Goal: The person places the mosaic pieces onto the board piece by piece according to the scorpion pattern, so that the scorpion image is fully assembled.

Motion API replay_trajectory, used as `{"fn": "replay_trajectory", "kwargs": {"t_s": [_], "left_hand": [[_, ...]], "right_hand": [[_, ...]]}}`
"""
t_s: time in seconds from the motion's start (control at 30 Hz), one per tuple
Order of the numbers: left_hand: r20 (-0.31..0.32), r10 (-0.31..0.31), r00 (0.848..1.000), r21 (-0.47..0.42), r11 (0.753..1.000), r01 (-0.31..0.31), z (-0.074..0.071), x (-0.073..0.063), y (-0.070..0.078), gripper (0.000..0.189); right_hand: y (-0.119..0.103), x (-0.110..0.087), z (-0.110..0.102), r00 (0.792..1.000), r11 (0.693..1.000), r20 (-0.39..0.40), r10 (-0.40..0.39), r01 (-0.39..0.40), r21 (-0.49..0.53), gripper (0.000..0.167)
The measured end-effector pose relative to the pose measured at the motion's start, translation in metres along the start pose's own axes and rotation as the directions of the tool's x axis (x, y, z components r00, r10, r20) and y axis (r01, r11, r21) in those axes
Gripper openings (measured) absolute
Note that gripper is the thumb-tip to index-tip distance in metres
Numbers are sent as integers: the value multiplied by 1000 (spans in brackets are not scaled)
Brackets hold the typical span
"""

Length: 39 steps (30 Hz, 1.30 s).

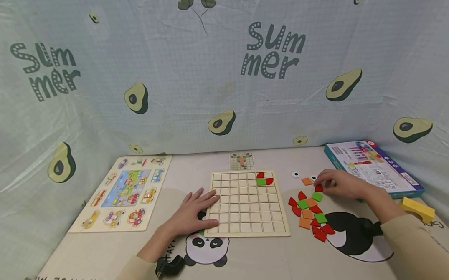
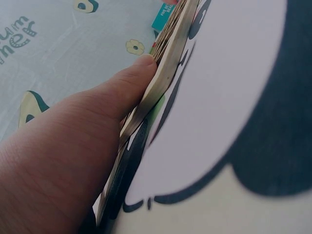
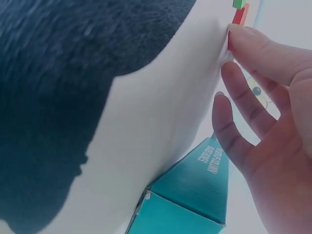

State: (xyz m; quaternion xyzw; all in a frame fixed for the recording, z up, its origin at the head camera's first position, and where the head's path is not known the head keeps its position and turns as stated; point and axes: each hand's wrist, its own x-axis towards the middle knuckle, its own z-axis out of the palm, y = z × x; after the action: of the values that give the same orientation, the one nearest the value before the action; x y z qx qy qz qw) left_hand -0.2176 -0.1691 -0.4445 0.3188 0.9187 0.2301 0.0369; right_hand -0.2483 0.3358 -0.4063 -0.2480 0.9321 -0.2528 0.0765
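Observation:
A wooden grid board (image 1: 247,235) lies in the middle of the table. My left hand (image 1: 194,212) rests on its left edge with spread fingers; in the left wrist view the thumb (image 2: 126,85) lies along the board's edge. Two red quarter-circle pieces and a green square (image 1: 261,182) sit in the board's upper right cells. To the right of the board, my right hand (image 1: 339,183) pinches a red quarter-circle piece (image 1: 318,188) between thumb and fingertips, just above the loose pieces. Those pieces are red quarter-circles, green squares (image 1: 320,218) and orange squares (image 1: 305,223).
A small pattern card (image 1: 242,161) lies behind the board. At the left is a vehicle puzzle board (image 1: 152,201). A teal box (image 1: 380,171) and a yellow arched block (image 1: 418,209) stand at the right. Two round eye pieces (image 1: 295,175) lie near the right hand.

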Motion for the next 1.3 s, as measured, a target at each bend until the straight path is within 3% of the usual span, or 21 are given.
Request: {"fn": "replay_trajectory", "kwargs": {"t_s": [0.47, 0.73, 1.0, 1.3], "left_hand": [[-3, 2, 1000, 0, 1000, -2, 2, -1, -1, 77], [-3, 0, 1000, 2, 1000, 0, 2, -1, -1, 78], [4, 5, 1000, 3, 1000, -5, 0, -1, -1, 78], [2, 8, 1000, 2, 1000, -8, 0, -1, -1, 78]], "right_hand": [[-1, 1, 2, 1000, 999, 5, 29, -29, -16, 18], [-8, 3, 2, 997, 998, -45, 60, -59, 8, 28], [-22, 14, 7, 995, 999, -85, 42, -43, -5, 29], [-49, 36, 13, 994, 998, -105, -43, 38, -46, 23]]}}
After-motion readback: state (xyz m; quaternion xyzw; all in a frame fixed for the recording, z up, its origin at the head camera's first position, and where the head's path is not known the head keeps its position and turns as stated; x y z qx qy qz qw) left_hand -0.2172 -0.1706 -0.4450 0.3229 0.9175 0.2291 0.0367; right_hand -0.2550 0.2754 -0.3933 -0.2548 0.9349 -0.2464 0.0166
